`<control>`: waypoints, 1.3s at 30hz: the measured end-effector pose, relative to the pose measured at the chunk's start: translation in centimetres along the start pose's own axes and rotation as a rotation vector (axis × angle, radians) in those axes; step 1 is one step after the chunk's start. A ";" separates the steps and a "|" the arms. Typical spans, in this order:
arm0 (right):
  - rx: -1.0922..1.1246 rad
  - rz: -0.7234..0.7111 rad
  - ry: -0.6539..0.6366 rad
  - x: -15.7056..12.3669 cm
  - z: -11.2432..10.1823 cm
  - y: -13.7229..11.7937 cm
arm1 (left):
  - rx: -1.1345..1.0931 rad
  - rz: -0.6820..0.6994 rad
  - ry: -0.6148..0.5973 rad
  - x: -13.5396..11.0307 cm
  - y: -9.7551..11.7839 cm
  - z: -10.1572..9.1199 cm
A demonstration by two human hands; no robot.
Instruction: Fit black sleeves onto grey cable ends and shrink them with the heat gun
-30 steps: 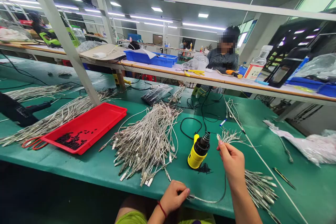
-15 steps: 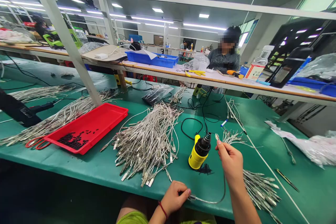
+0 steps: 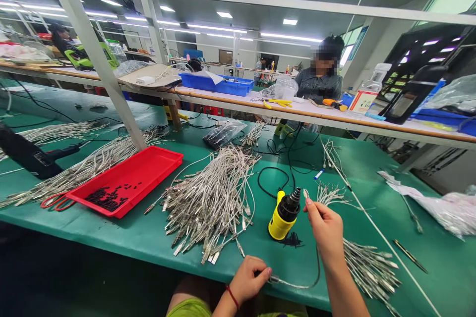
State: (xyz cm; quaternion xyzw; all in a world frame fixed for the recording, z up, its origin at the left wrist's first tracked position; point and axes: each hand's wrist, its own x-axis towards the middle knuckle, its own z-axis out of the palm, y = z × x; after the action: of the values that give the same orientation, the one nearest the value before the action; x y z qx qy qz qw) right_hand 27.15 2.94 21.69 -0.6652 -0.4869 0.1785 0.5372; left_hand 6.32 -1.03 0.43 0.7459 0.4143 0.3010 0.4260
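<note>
My left hand (image 3: 248, 277), at the table's front edge, is closed on one end of a grey cable (image 3: 297, 286), near its connector. My right hand (image 3: 324, 220) pinches the cable's other end, whose bare tip (image 3: 305, 193) points up beside the nozzle of a yellow and black hot air gun (image 3: 282, 218). The gun stands with its nozzle upward. Short black tubes (image 3: 292, 240) lie at its base. Left of it spreads a large pile of cables with metal USB plugs (image 3: 208, 208). Another cable bundle (image 3: 372, 267) lies right of my right forearm.
A red tray (image 3: 126, 181) with small black pieces stands left, beside red-handled scissors (image 3: 57, 201). Tweezers (image 3: 410, 256) lie at the right. A slanted white rod (image 3: 390, 242) crosses the table. A shelf (image 3: 238, 101) spans the back; a person (image 3: 320, 79) sits beyond it.
The view has shifted very slightly. My right hand and the cable tip have moved a little left, nearer the gun's nozzle. My left hand keeps its hold.
</note>
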 end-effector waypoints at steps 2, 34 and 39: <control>-0.011 0.001 -0.012 0.0 0.0 0.2 | 0.003 -0.006 0.003 0.0 0.1 0.0; 0.010 -0.030 0.021 -0.1 -0.3 -0.3 | 0.001 -0.003 -0.008 0.2 0.6 -0.4; 0.008 -0.003 0.040 0.2 -0.9 0.2 | -0.003 0.010 -0.018 0.2 0.1 -0.1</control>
State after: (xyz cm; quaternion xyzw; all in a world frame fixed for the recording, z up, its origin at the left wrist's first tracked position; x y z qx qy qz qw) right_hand 28.01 2.62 21.90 -0.6658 -0.4761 0.1663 0.5499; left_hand 6.33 -0.84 0.56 0.7501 0.4062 0.2971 0.4290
